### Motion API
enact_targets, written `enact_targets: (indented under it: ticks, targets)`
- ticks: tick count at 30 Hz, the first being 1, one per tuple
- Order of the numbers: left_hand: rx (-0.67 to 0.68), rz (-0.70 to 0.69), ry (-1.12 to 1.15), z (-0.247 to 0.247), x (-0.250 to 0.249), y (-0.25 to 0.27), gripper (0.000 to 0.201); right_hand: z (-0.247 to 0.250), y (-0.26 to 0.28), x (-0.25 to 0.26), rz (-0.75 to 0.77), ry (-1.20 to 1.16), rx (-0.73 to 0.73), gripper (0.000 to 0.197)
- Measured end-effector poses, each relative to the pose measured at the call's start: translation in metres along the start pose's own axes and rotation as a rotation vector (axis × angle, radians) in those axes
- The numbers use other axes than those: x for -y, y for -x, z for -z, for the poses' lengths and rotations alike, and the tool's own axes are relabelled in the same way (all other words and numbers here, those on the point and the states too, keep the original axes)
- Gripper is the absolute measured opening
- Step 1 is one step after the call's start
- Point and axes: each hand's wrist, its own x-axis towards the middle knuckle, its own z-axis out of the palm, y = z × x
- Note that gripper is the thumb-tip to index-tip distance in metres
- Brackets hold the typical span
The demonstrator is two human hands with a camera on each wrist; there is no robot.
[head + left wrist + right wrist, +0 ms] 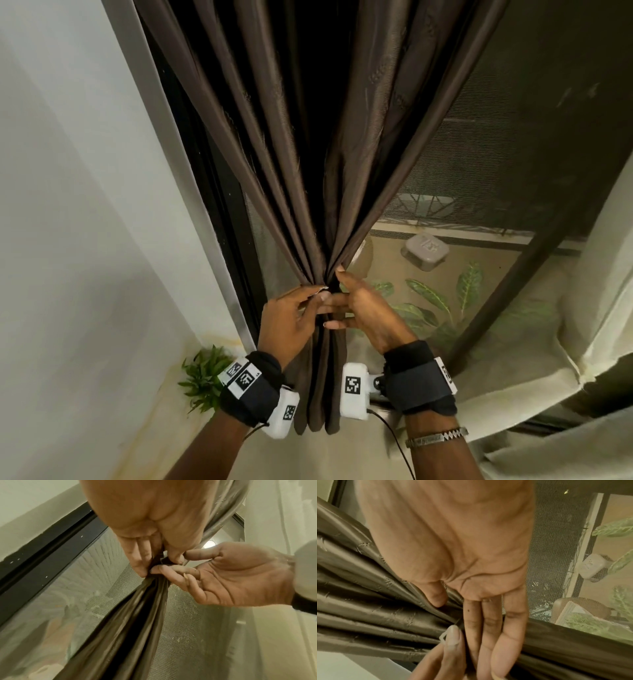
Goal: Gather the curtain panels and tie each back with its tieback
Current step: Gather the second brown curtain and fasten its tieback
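left hand (pixel 287 320): on the left side of the bunch, thumb and fingers pinched in on the dark band at the gathered neck. Left wrist view shows its fingertips (pixel 140 568) squeezed right on the band.

right hand (pixel 366 308): comes in from the right, fingers (pixel 485 626) laid out straight across the front of the bunch, thumb up against the folds above them. So it's flat and pressing, not curled round anything.

hands together: fingertips meet at the same spot; right fingers touch the left thumb.

tieback (pixel 164 559): only a sliver shows, a dark strip wrapped at the neck between the two sets of fingers. Can't tell if it's fastened or how the ends run.

curtain panel (pixel 308 154): shiny brown fabric, all pulled into one tight bunch at the hands, fanning wide above, hanging in narrow folds below between the wrists.

behind it: mesh screen (pixel 496 164) in a dark frame, leafy plants (pixel 428 301) and a small grey stool (pixel 424 248) seen through it.

left: pale wall (pixel 68 205), small green plant (pixel 205 373) low beside the frame.

right: a cream curtain (pixel 582 325) hanging well apart from the brown one.

wrists: black straps with white marker blocks; metal bracelet (pixel 436 437) on the right arm.
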Motion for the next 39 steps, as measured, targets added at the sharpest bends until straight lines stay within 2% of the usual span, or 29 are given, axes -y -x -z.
enact_targets:
  ticks: [3,7,9,10,12,14,16,21,24,26,28,29,31,32,34,36,37,39]
  targets:
    - [0.003,0.120,0.044,0.001,0.005,-0.003,0.023,0.004,-0.005,0.000,0.053,0.038,-0.042,0.033]
    - [0.062,0.165,0.078,0.008,0.009,-0.011,0.025,0.012,-0.011,0.001,0.206,0.118,-0.153,0.024]
    - [0.117,0.191,0.157,0.013,0.000,-0.015,0.023,0.013,-0.011,0.006,0.313,0.193,-0.176,0.038]
    - [0.103,0.191,0.192,0.016,-0.004,-0.017,0.024,0.013,-0.010,0.012,0.367,0.219,-0.189,0.048]
    - [-0.020,0.168,0.253,0.025,-0.015,-0.022,0.032,0.010,-0.002,0.030,0.447,0.111,-0.184,0.053]
    - [-0.190,0.127,0.311,0.039,-0.032,-0.035,0.046,0.004,0.010,0.056,0.510,-0.049,-0.161,0.047]
    - [-0.318,0.083,0.378,0.053,-0.054,-0.056,0.050,0.002,0.021,0.085,0.617,-0.129,-0.184,0.045]
    - [-0.461,-0.077,0.619,0.099,-0.104,-0.097,0.047,0.009,0.049,0.153,0.838,-0.078,-0.255,0.036]
    - [-0.588,-0.118,0.639,0.128,-0.106,-0.117,0.031,0.024,0.057,0.182,0.944,0.015,-0.294,0.027]
    - [-0.752,-0.123,0.534,0.147,-0.091,-0.128,0.019,0.042,0.055,0.197,0.966,0.056,-0.380,0.020]
    - [-0.873,-0.057,0.433,0.165,-0.074,-0.130,0.023,0.061,0.044,0.207,0.918,-0.029,-0.498,0.010]
    - [-0.887,-0.027,0.401,0.172,-0.065,-0.130,0.023,0.069,0.038,0.208,0.894,-0.065,-0.571,0.009]
    - [-0.887,0.001,0.361,0.183,-0.056,-0.128,0.025,0.072,0.032,0.206,0.886,-0.078,-0.647,0.016]
    - [-0.864,-0.002,0.366,0.186,-0.057,-0.127,0.027,0.068,0.032,0.202,0.884,-0.062,-0.611,0.018]
    - [-0.770,-0.021,0.405,0.189,-0.062,-0.126,0.028,0.054,0.037,0.194,0.857,-0.035,-0.447,0.019]
    - [-0.675,-0.048,0.358,0.194,-0.067,-0.121,0.020,0.043,0.042,0.183,0.852,-0.075,-0.357,0.023]
    - [-0.676,-0.052,0.303,0.198,-0.066,-0.117,0.015,0.042,0.043,0.178,0.877,-0.121,-0.380,0.027]
    - [-0.765,-0.028,0.208,0.210,-0.055,-0.113,0.010,0.045,0.044,0.171,0.929,-0.188,-0.534,0.030]
